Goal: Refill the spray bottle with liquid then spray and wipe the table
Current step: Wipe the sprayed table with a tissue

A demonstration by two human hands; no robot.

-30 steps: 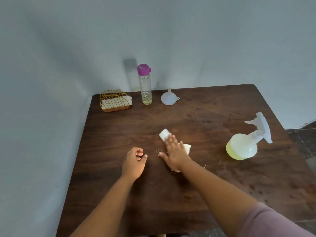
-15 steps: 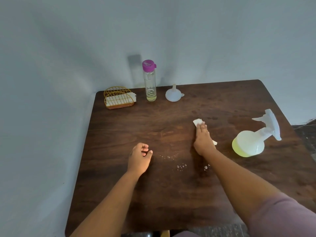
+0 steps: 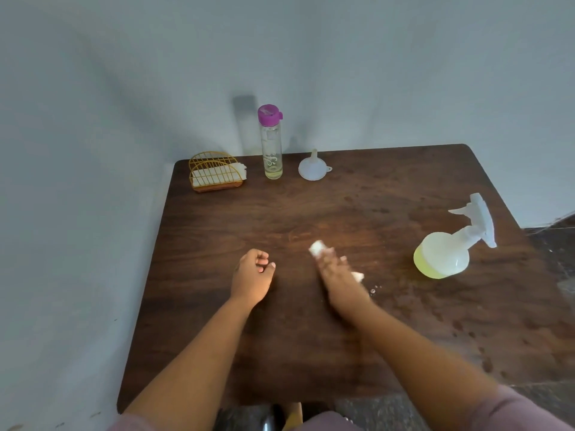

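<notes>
My right hand (image 3: 337, 276) lies flat and blurred on a white tissue (image 3: 317, 247), pressing it onto the dark wooden table (image 3: 357, 206) near the middle. Tissue corners show beyond the fingertips and at the hand's right side. My left hand (image 3: 252, 273) rests to its left as a loose fist, holding nothing. A round translucent spray bottle (image 3: 445, 253) with yellow liquid in its base and a white trigger head stands on the table's right side, apart from both hands.
At the back stand a tall clear bottle with a purple cap (image 3: 272, 144), a white funnel (image 3: 313, 168) turned upside down, and a yellow wire holder with tissues (image 3: 215, 172). Small droplets (image 3: 373, 289) lie right of my right hand. Walls close the left and back.
My right hand has swept the tissue from the right of the table back towards the centre and nearer to me. The left fist has stayed put.
</notes>
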